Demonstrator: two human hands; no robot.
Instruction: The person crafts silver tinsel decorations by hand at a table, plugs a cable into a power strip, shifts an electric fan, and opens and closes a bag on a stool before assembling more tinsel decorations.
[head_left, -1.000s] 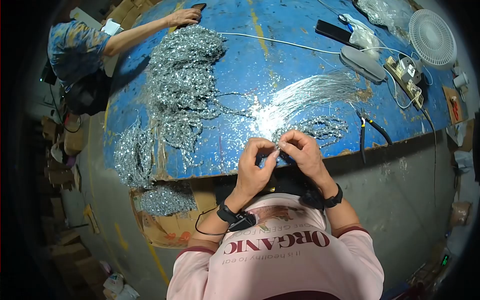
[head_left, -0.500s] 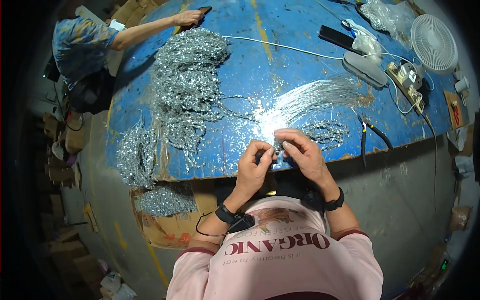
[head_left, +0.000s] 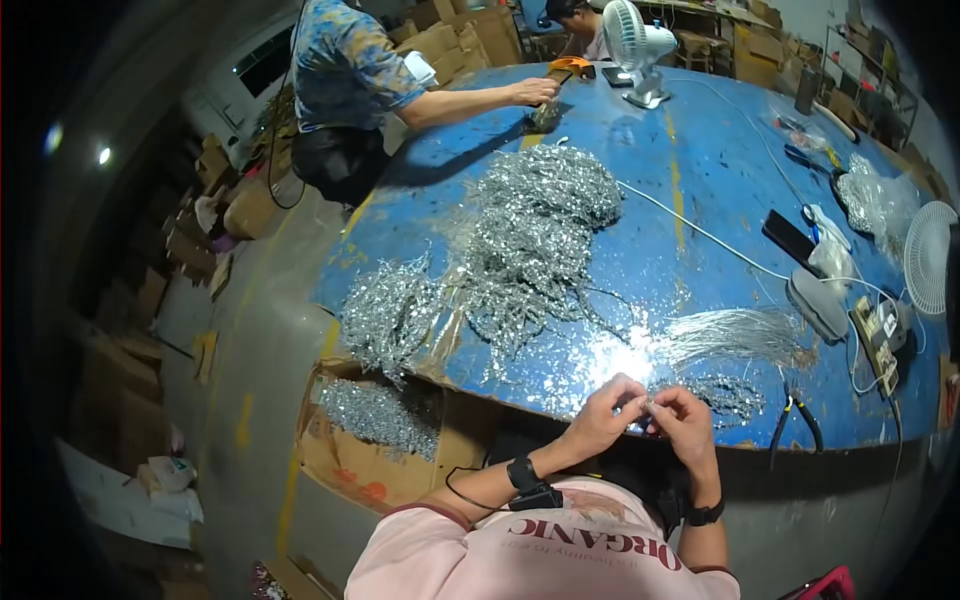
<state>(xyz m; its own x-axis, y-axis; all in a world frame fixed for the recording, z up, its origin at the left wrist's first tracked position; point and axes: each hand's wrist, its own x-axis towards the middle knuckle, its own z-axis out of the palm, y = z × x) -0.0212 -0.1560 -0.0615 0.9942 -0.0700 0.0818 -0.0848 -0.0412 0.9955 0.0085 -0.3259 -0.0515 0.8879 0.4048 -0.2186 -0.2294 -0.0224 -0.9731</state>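
At the table's front edge, my left hand [head_left: 603, 418] and my right hand [head_left: 686, 424] meet, both closed with thumb and fingers pinched together. Whatever is between the fingertips is too small and glare-washed to name. Just beyond them, a bright glare lies over scattered silver flecks. Beside my right hand is a loop of silver sequin strands [head_left: 735, 397], and behind that a fan of thin silver wires [head_left: 730, 336]. A large heap of silver sequin strands [head_left: 545, 215] lies to the left, with a smaller bundle [head_left: 388, 312] nearer the corner.
Pliers [head_left: 797, 415] with dark handles lie right of my hands. A grey case [head_left: 818, 305], a power strip [head_left: 875, 345] and a fan [head_left: 930, 258] stand farther right. A cardboard box [head_left: 325, 445] holds more strands below the table. Across the table, a co-worker's hand [head_left: 535, 92] reaches in.
My view has swung left and up, bringing more of the room and a second person into sight. My two hands have drawn together until their fingertips meet.
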